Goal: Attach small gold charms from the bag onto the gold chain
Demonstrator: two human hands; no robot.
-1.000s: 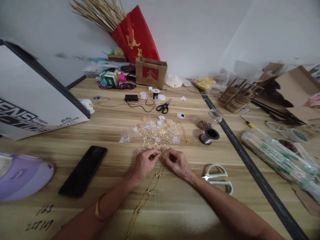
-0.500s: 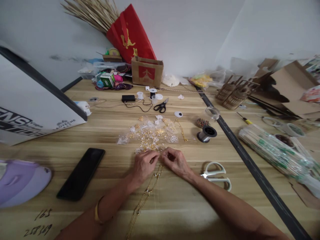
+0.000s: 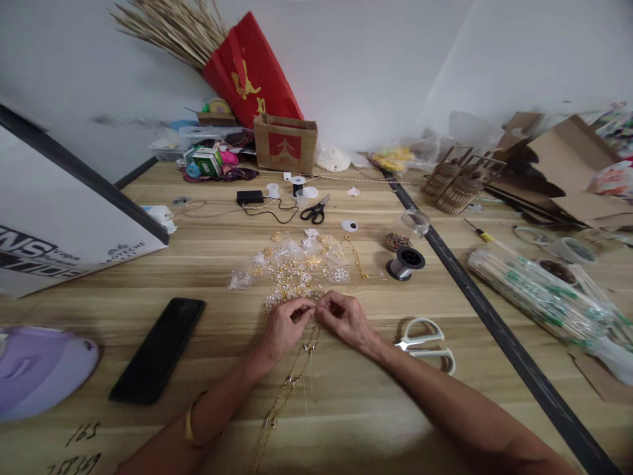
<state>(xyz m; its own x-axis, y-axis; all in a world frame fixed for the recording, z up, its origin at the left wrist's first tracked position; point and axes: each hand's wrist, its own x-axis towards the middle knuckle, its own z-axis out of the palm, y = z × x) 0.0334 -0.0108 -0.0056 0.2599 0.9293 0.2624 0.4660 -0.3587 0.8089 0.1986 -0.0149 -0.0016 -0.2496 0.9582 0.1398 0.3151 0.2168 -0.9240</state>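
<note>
My left hand [image 3: 287,330] and my right hand [image 3: 345,318] meet over the table, thumbs and index fingertips pinched close together. From under the fingertips a doubled gold chain [image 3: 291,380] with small clear beads runs down toward the lower edge of the view. Its upper end reaches my right fingers; whatever small piece the left pinch has is too tiny to make out. Just beyond the hands lies a heap of gold and clear beads [image 3: 294,280], partly on small plastic bags [image 3: 242,276]. A short gold chain [image 3: 357,257] rests right of the heap.
White-handled scissors [image 3: 425,340] lie by my right forearm, and a black phone [image 3: 158,349] by the left. A wire spool [image 3: 405,264], black scissors [image 3: 315,210] and a black adapter [image 3: 250,196] stand farther back. Wrapped sticks [image 3: 534,290] lie right, a white box [image 3: 74,218] left.
Both hands keep their pinch at nearly the same spot, with only slight finger movement. The whole view has shifted a little; the chain lies much as before.
</note>
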